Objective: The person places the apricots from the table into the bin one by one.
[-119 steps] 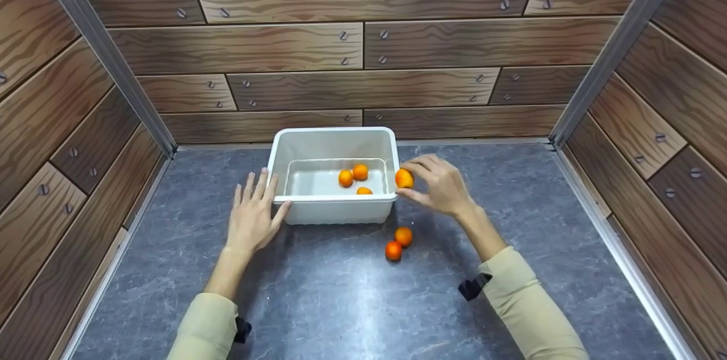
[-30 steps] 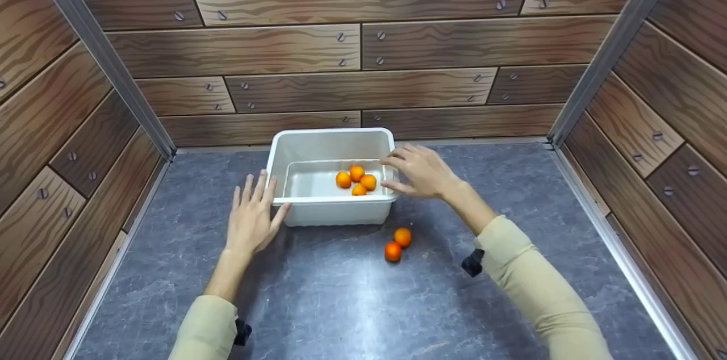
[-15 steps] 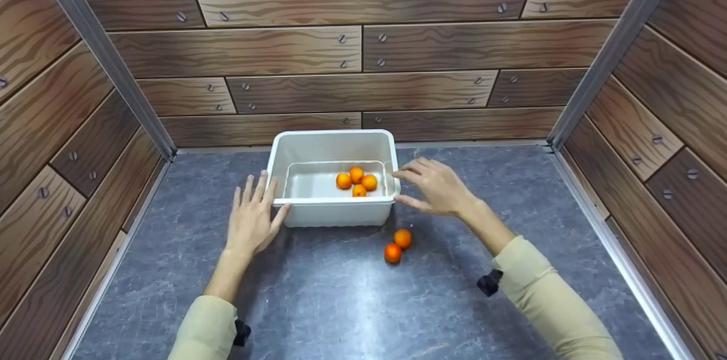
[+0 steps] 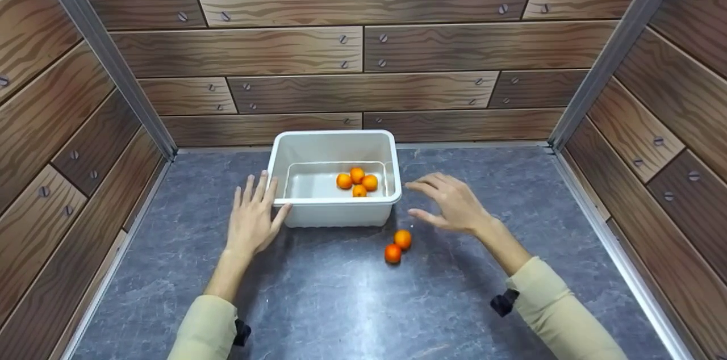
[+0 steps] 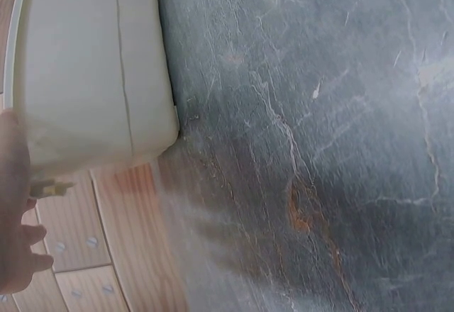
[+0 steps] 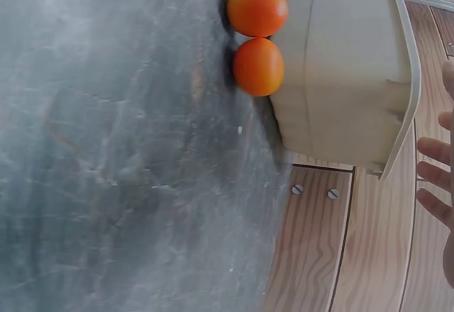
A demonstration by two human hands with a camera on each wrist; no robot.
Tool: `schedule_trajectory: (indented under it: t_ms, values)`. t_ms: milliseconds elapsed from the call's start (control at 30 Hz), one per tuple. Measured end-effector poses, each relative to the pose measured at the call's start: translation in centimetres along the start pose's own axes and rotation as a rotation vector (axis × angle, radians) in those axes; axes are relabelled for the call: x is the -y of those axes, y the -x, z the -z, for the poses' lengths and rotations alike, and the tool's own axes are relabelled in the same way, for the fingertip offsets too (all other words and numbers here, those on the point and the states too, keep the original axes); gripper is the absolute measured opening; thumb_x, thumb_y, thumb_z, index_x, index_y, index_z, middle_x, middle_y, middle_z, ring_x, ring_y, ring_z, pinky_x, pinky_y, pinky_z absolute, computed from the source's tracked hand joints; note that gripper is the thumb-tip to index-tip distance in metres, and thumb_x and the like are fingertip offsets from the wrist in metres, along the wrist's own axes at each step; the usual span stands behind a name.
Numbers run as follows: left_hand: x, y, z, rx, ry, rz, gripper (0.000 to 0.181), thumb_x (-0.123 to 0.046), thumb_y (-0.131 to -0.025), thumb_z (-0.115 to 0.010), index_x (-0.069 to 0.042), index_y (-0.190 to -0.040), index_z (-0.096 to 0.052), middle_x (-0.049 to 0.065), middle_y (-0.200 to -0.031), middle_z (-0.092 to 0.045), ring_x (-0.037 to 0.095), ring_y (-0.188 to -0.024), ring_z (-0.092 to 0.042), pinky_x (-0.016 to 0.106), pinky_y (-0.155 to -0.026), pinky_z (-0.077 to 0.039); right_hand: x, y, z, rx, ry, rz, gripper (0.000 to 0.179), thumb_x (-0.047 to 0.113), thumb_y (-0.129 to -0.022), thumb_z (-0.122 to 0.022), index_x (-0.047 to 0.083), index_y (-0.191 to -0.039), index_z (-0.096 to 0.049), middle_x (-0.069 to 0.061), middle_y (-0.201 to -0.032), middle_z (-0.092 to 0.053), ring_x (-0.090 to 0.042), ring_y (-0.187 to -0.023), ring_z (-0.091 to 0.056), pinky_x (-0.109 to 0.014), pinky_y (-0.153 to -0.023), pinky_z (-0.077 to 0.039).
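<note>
A white plastic bin (image 4: 335,213) stands near the back wall with several small orange fruits (image 4: 356,175) on its floor, towards the right. My left hand (image 4: 250,224) rests against the bin's front left corner, fingers straight and spread along its side. To the right of the bin my right hand (image 4: 451,204) hovers with loosely bent fingers and nothing in them, apart from the rim. Two more orange fruits, one (image 4: 402,239) behind a redder one (image 4: 392,253), touch each other on the table in front of the bin's right corner. Both show in the right wrist view, the nearer fruit (image 6: 258,67) below the other.
The grey marbled tabletop (image 4: 318,303) spreads in front of the bin. Wood-patterned panels (image 4: 363,47) close off the back and both sides, with metal strips (image 4: 619,258) along the edges.
Four seconds ago my right hand held an orange fruit at the bin's right rim; that fruit now lies inside. The hand has since drawn back right and towards me. My left hand stays put.
</note>
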State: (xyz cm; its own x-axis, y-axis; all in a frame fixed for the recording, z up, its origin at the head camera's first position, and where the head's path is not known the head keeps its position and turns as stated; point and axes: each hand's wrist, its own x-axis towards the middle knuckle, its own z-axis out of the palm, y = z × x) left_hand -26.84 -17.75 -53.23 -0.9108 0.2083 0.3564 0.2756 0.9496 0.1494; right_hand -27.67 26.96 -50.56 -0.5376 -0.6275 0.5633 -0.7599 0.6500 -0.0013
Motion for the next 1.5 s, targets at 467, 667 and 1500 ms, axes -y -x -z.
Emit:
schedule_trajectory:
  t_ms: [467, 667, 1500]
  values:
    - [-0.1, -0.1, 0.1, 0.007, 0.001, 0.001, 0.073, -0.055, -0.106, -0.051, -0.009, -0.161, -0.042, 0.018, -0.172, -0.035, 0.046, -0.16, -0.03, 0.067, -0.13, -0.025, 0.3, 3.0, -1.5, 0.026, 0.021, -0.005, 0.056, 0.054, -0.092, -0.076, 0.014, -0.132, -0.073, -0.006, -0.119, -0.076, -0.025, -0.107, -0.073, -0.044, -0.094, -0.063]
    - [0.0, 0.0, 0.0, 0.011, 0.0, -0.002, 0.074, -0.055, -0.106, -0.051, -0.008, -0.161, -0.042, 0.018, -0.172, -0.035, 0.046, -0.16, -0.03, 0.067, -0.13, -0.025, 0.7, 4.0, -2.9, 0.089, 0.044, 0.018, 0.06, 0.051, -0.085, -0.083, 0.013, -0.131, -0.072, -0.007, -0.119, -0.076, -0.024, -0.106, -0.073, -0.043, -0.093, -0.063]
    - [0.0, 0.0, 0.1, -0.001, 0.002, 0.0, 0.072, -0.054, -0.106, -0.051, -0.008, -0.161, -0.043, 0.018, -0.172, -0.035, 0.047, -0.159, -0.032, 0.067, -0.129, -0.026, 1.4, 5.9, -6.7, 0.266, 0.046, 0.031, 0.061, 0.058, -0.091, -0.076, 0.017, -0.135, -0.07, -0.005, -0.122, -0.074, -0.026, -0.113, -0.071, -0.043, -0.097, -0.061]
